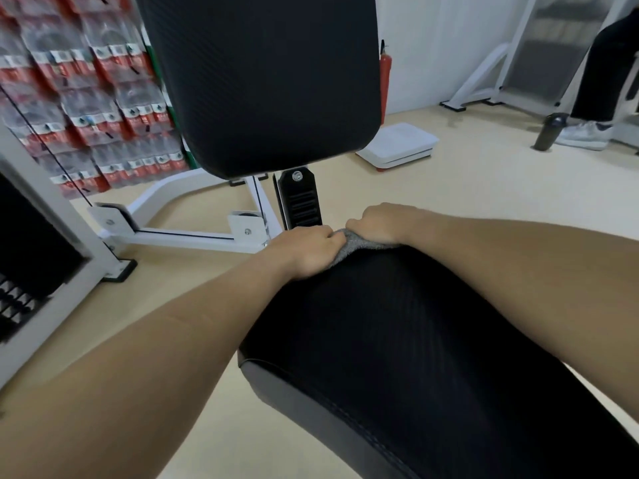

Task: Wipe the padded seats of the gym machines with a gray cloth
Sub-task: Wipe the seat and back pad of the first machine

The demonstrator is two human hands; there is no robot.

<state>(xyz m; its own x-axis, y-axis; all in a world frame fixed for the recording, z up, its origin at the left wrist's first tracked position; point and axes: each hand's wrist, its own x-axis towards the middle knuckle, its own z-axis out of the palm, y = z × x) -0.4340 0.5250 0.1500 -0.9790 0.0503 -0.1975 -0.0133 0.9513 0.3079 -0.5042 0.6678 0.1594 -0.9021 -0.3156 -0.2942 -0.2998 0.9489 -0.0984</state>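
Packs of bottled water (86,98) fill the far left, with the white frame (179,234) in front. Your left hand (307,252) has its grip closed on one edge of the cloth (351,244), which lies bunched at the far end of the seat (397,323), below the backrest (259,81). Your right hand (378,221) grips the other edge, fingers curled over it. I'd judge this the far limit of a stroke: spread the cloth flatter, press evenly with both hands, and draw it toward you in overlapping passes, catching the side edges and stitched seam. A bystander's leg (601,63) stands far right.
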